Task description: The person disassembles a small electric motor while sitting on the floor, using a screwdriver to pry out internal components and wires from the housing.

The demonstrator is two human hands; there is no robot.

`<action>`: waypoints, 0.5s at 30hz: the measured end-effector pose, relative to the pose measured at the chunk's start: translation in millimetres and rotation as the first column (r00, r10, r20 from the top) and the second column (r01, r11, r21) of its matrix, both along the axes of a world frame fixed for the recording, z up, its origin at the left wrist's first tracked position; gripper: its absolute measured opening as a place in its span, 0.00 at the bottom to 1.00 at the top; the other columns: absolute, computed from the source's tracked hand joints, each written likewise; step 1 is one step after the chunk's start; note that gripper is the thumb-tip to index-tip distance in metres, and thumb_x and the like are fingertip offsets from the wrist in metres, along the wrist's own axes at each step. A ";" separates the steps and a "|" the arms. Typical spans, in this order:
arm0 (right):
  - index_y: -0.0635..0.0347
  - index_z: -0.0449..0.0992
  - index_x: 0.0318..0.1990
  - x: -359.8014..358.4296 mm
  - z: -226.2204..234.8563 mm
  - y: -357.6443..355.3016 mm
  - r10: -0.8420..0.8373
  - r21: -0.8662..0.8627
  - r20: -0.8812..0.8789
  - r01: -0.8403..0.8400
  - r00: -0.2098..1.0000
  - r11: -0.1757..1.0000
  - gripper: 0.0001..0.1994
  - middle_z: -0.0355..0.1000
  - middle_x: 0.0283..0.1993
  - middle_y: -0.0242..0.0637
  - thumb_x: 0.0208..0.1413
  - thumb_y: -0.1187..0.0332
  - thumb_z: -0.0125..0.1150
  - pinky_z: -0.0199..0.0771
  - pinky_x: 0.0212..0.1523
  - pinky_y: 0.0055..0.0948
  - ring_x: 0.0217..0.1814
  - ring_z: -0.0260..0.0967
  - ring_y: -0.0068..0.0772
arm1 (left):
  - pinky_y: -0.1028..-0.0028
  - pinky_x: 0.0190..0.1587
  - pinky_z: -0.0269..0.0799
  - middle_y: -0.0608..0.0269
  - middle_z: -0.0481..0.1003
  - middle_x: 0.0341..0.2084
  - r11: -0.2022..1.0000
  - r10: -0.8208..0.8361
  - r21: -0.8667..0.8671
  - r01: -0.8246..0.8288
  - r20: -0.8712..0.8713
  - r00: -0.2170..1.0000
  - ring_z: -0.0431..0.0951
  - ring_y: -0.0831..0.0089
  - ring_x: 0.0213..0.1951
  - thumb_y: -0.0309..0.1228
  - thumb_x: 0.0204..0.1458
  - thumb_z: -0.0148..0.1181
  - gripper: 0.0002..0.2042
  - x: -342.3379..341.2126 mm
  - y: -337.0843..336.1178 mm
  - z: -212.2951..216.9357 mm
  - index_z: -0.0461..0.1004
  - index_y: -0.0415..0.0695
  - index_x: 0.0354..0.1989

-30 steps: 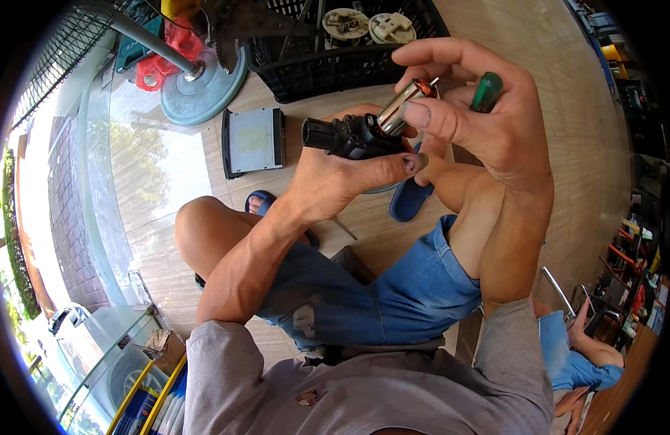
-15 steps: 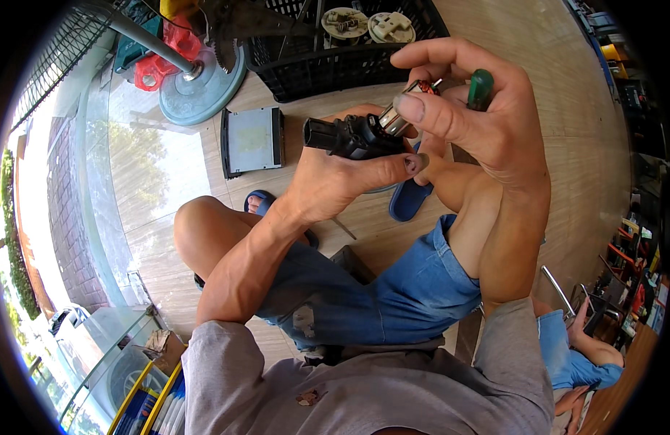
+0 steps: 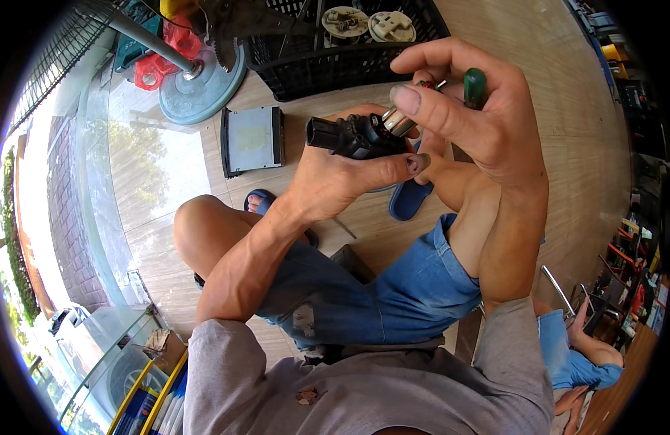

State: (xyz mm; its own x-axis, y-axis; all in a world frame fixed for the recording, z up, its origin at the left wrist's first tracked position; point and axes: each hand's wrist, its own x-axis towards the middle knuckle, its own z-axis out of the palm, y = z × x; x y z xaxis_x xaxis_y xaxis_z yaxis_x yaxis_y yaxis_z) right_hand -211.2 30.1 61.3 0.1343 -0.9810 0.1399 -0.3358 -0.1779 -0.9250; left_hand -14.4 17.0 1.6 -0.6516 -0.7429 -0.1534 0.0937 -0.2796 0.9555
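Observation:
My left hand [image 3: 342,177] grips a small black plastic and metal part [image 3: 357,135] with a silver cylindrical end, held above my knees. My right hand [image 3: 469,119] is wrapped around a screwdriver with a green handle [image 3: 475,87]; its thumb and forefinger pinch at the silver end of the part. The screwdriver's shaft is mostly hidden by my fingers. I sit with my knees bent, in blue denim shorts and blue sandals.
A grey flat metal box [image 3: 253,139] lies on the wooden floor ahead. Behind it stands a black plastic crate [image 3: 335,65] holding round white parts. A round pale base with a metal pole [image 3: 201,87] and red items are at the upper left. Another person sits at lower right [image 3: 581,348].
My right hand has shifted slightly lower and closer to the part, with its fingers closing more around the silver end. The left hand holds the part almost still.

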 end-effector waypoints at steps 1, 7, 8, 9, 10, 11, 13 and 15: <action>0.68 0.80 0.48 0.1 0.0 0.0 0.001 -0.003 -0.007 -0.001 1.000 1.000 0.16 0.73 0.38 0.33 0.57 0.65 0.70 0.70 0.29 0.15 0.33 0.74 0.17 | 0.71 0.48 0.75 0.62 0.81 0.37 1.000 0.004 0.003 -0.004 -0.005 1.000 0.79 0.75 0.41 0.28 0.48 0.71 0.16 -0.3 0.4 0.1 0.78 0.37 0.44; 0.68 0.80 0.47 2.7 0.0 -0.1 -0.016 -0.006 -0.021 0.016 1.000 1.000 0.16 0.73 0.36 0.33 0.57 0.65 0.70 0.71 0.27 0.15 0.30 0.74 0.17 | 0.71 0.48 0.75 0.63 0.80 0.37 1.000 0.015 -0.006 -0.015 -0.002 1.000 0.79 0.75 0.41 0.27 0.49 0.71 0.15 -1.0 1.0 0.1 0.77 0.37 0.45; 0.68 0.80 0.47 3.1 0.1 0.1 -0.021 0.000 -0.018 0.021 1.000 1.000 0.16 0.73 0.36 0.33 0.57 0.65 0.70 0.71 0.27 0.15 0.30 0.74 0.17 | 0.71 0.48 0.75 0.63 0.80 0.37 1.000 0.014 -0.008 -0.014 -0.001 1.000 0.79 0.74 0.41 0.28 0.49 0.70 0.16 -0.9 0.8 -0.2 0.77 0.37 0.45; 0.68 0.80 0.47 3.5 0.2 0.2 -0.027 -0.002 -0.018 0.027 0.999 1.000 0.16 0.73 0.36 0.33 0.57 0.65 0.70 0.71 0.27 0.15 0.29 0.74 0.17 | 0.71 0.48 0.75 0.63 0.80 0.37 1.000 0.009 -0.015 -0.009 0.003 1.000 0.79 0.74 0.41 0.28 0.49 0.70 0.16 -0.8 0.6 -0.6 0.77 0.37 0.45; 0.68 0.80 0.46 3.8 0.4 0.3 -0.026 0.005 -0.017 0.026 1.000 1.000 0.16 0.73 0.36 0.33 0.57 0.65 0.70 0.70 0.27 0.15 0.29 0.74 0.17 | 0.71 0.48 0.75 0.63 0.81 0.37 1.000 0.004 -0.022 -0.004 0.006 1.000 0.79 0.74 0.41 0.28 0.49 0.70 0.16 -0.6 0.4 -1.0 0.77 0.37 0.45; 0.68 0.80 0.46 4.0 0.5 0.2 -0.026 0.004 -0.020 0.027 0.999 1.000 0.16 0.73 0.36 0.33 0.57 0.65 0.70 0.70 0.27 0.15 0.29 0.74 0.17 | 0.71 0.48 0.75 0.62 0.81 0.37 1.000 0.000 -0.030 0.001 0.006 1.000 0.79 0.74 0.41 0.28 0.49 0.70 0.16 -0.8 0.0 -1.4 0.77 0.37 0.45; 0.68 0.80 0.46 4.6 0.8 0.0 -0.028 -0.002 -0.021 0.028 0.999 1.000 0.15 0.74 0.35 0.33 0.58 0.65 0.70 0.70 0.27 0.15 0.29 0.74 0.17 | 0.75 0.43 0.75 0.64 0.81 0.34 0.999 0.026 -0.029 -0.026 -0.010 1.000 0.78 0.79 0.38 0.29 0.48 0.74 0.16 -2.6 -0.3 -2.4 0.78 0.37 0.43; 0.68 0.80 0.46 5.6 1.0 -0.3 -0.037 -0.009 -0.017 0.037 0.999 0.999 0.15 0.74 0.34 0.33 0.58 0.65 0.70 0.69 0.26 0.15 0.28 0.74 0.17 | 0.77 0.41 0.75 0.66 0.81 0.33 0.999 0.041 -0.033 -0.041 -0.014 0.999 0.77 0.81 0.36 0.29 0.48 0.76 0.16 -3.5 -0.3 -2.6 0.78 0.37 0.42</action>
State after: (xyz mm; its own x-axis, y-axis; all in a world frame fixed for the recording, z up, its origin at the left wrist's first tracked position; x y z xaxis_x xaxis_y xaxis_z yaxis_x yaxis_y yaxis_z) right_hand -205.6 29.8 62.2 0.1007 -0.9840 0.1468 -0.3579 -0.1735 -0.9175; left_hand -17.9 16.7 -1.0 -0.6222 -0.7737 -0.1194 0.1177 -0.2432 0.9628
